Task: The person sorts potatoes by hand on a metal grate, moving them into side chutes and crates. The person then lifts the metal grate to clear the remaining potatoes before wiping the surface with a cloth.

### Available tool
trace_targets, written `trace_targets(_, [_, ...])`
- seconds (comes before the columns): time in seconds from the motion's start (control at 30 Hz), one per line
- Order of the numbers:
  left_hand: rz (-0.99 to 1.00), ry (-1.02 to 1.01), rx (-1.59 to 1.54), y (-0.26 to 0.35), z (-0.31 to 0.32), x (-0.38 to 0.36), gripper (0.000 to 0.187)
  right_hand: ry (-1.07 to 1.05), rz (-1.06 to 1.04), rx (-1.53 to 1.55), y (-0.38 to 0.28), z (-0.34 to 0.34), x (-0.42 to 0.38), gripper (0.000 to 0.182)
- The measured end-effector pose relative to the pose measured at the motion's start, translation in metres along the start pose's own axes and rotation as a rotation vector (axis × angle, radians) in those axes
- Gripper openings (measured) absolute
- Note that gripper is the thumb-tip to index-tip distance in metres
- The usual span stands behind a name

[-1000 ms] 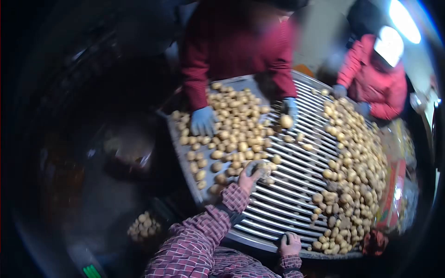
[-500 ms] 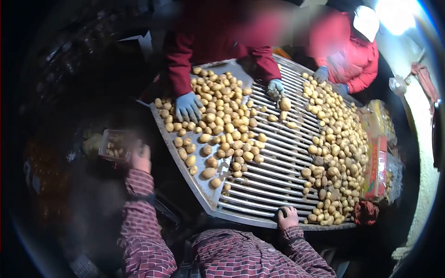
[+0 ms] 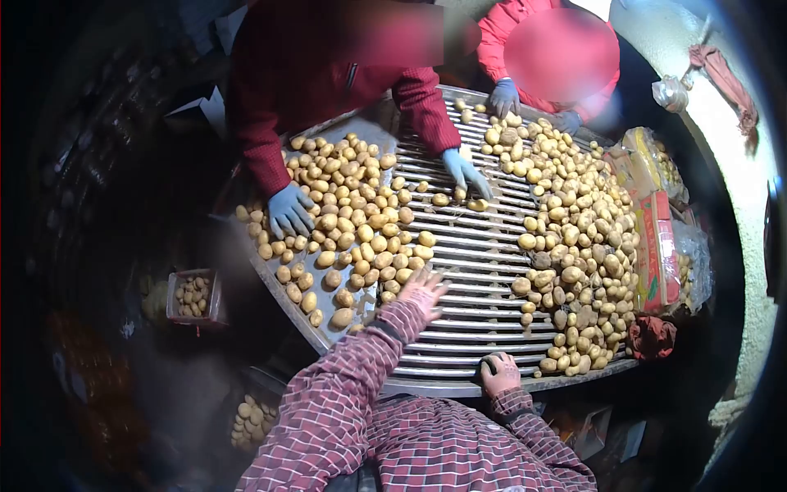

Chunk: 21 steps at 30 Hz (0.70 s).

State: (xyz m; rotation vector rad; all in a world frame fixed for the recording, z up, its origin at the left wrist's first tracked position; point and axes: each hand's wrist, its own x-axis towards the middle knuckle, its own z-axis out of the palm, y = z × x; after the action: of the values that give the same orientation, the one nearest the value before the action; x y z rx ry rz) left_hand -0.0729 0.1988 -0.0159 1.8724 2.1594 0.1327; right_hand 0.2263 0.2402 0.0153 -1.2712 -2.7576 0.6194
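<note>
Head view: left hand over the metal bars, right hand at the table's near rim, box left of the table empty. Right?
Not quite: the head view shows potatoes in the box. The left hand is over the metal bars, the right hand at the table's near rim.

- A pale wall (image 3: 713, 139) is seen at the right, brightly lit.
- Against it a reddish cloth (image 3: 725, 82) is hung, with a small clear plastic bag (image 3: 670, 94) held up just beside it.
- A red package (image 3: 661, 246) with yellow markings is placed below, flanked by a yellowish plastic bag (image 3: 643, 152) and a clear plastic bag (image 3: 697, 275).
- Near the package's lower end, a dark red cloth (image 3: 652, 338) is left crumpled.
- A white folded sheet (image 3: 211, 109) is half lost in shadow at the upper left.
</note>
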Motion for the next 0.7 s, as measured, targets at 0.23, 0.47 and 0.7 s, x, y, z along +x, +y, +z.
trace_targets(0.23, [-0.292, 0.032, 0.165, -0.114, -0.033, 0.01, 0.053, -0.018, 0.019, 0.0, 0.008, 0.003, 0.003, 0.023])
trace_targets(0.47, [-0.456, 0.146, 0.244, -0.186, -0.069, -0.073, 0.079, 0.083, -0.033, 0.011, -0.019, 0.007, 0.039, 0.024])
trace_targets(0.7, [-0.717, 0.394, -0.065, -0.12, -0.016, -0.163, 0.06, -0.386, -0.298, -0.186, -0.152, 0.024, 0.163, 0.049])
